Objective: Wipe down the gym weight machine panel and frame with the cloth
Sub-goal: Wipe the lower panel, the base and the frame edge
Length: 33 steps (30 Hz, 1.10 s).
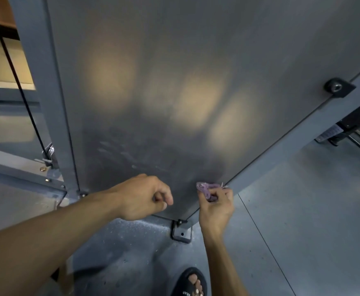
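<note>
The left forearm fills the lower left corner, closest of all, reaching up to the left hand (pixel 141 197), whose fingers are curled loosely inward and hold nothing; it hovers just in front of the lower part of the panel (pixel 174 92). To its right, the right hand (pixel 216 207) pinches a small bunched purple cloth (pixel 208 189) between thumb and fingertips, the wad pressed against the panel's lower right edge — right where the sheet meets the slanting grey frame (pixel 298 133).

The panel is a broad, dull grey sheet with soft warm reflections across its middle and faint streaks low on its left half. A black bolted bracket (pixel 338 87) clamps its right edge to the frame. Another frame upright (pixel 46 92) runs down the left side, with a black cable (pixel 14 71) beside it. At the bottom corner a small mounting foot (pixel 181 232) sits on the blue-grey floor (pixel 292 221) — speckled near the foot. A black sandal (pixel 190 283) with toes showing stands at the lower edge.
</note>
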Available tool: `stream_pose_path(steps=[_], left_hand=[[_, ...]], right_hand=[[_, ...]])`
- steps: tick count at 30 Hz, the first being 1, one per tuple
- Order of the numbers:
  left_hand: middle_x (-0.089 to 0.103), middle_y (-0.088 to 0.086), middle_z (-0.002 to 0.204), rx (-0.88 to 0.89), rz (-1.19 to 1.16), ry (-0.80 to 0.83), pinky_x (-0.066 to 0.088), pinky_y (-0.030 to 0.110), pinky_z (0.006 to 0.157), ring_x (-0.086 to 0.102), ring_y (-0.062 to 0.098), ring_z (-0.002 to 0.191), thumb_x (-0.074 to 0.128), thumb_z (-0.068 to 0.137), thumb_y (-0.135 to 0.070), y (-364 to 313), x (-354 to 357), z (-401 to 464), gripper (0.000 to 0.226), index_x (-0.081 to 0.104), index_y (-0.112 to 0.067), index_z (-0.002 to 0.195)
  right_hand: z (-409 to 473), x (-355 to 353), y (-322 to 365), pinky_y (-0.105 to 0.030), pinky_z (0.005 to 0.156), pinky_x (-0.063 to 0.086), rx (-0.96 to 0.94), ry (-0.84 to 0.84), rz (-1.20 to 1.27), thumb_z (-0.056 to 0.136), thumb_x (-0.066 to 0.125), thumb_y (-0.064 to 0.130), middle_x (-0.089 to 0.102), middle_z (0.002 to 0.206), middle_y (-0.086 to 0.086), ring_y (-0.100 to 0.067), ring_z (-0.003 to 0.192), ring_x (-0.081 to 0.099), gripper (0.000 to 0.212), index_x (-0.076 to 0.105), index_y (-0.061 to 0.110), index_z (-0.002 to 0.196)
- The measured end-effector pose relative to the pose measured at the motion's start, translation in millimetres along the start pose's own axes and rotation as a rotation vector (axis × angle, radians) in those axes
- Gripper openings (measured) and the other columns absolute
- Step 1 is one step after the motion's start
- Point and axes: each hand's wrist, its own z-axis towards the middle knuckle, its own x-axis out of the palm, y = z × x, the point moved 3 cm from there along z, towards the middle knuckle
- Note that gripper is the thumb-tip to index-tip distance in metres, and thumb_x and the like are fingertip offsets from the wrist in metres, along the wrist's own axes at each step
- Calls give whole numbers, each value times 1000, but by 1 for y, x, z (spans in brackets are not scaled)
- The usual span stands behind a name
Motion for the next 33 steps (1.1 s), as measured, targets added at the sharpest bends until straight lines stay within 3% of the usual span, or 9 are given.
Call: stream_pose_path(steps=[2,4,7,9,19,23,25,28,33], left_hand=[[74,-16,90,-1,-2,-5,40,3,71,64,-10,81,67,96,-31,-1,-1,0,15,75,-35,107],[74,-17,91,1,-5,-10,42,4,73,65,-7,83,67,96,-30,-3,-2,0,15,76,-35,107],[74,-18,92,5,-14,-5,44,5,75,66,-7,85,67,96,-29,-5,-2,1,15,76,-34,107],[74,-19,91,4,-16,-2,43,5,75,65,-8,85,67,96,-29,-5,-1,0,15,76,-35,107],[73,-21,90,-16,-24,4,47,11,79,66,-8,86,66,96,-32,2,0,-2,14,75,-39,105],[73,-22,90,-29,-26,4,49,12,82,65,-10,86,66,96,-32,3,-2,-4,13,75,-39,103],[72,-22,88,-25,-27,-8,47,11,80,64,-11,86,66,96,-32,1,-3,-3,13,75,-40,102],[72,-22,88,-17,-22,-8,46,9,79,64,-11,85,67,96,-32,0,-1,-3,13,76,-39,102],[72,-22,90,-14,-10,-7,44,7,77,64,-11,86,67,96,-33,1,-2,-6,13,75,-40,103]], right_hand=[[-3,-4,5,-22,74,55,52,-30,103,76,90,20,57,89,1,-13,80,63,19,72,13,72],[0,-17,25,-23,79,56,89,-104,234,75,92,17,60,91,1,-9,86,67,18,75,13,74],[15,-37,69,-13,69,50,-18,-212,256,77,90,19,57,89,-1,1,74,61,18,73,13,74],[23,-42,84,-12,62,45,-102,-248,248,78,88,14,53,87,-3,-1,66,54,17,72,12,75],[-8,24,-14,-22,63,43,130,-70,57,77,84,5,51,80,-2,-8,63,50,37,57,22,58],[-19,27,-28,-7,65,42,148,5,64,74,87,-1,51,79,1,1,67,56,44,58,28,57],[-19,19,-20,-9,66,41,147,-4,67,74,90,4,54,81,0,0,71,56,36,64,25,60],[-4,-6,15,-14,67,45,48,-106,155,75,91,11,58,85,-2,-4,73,57,22,70,12,67],[30,-47,71,-14,73,46,-204,-268,135,82,85,13,60,93,-2,-2,78,57,11,76,11,88]])
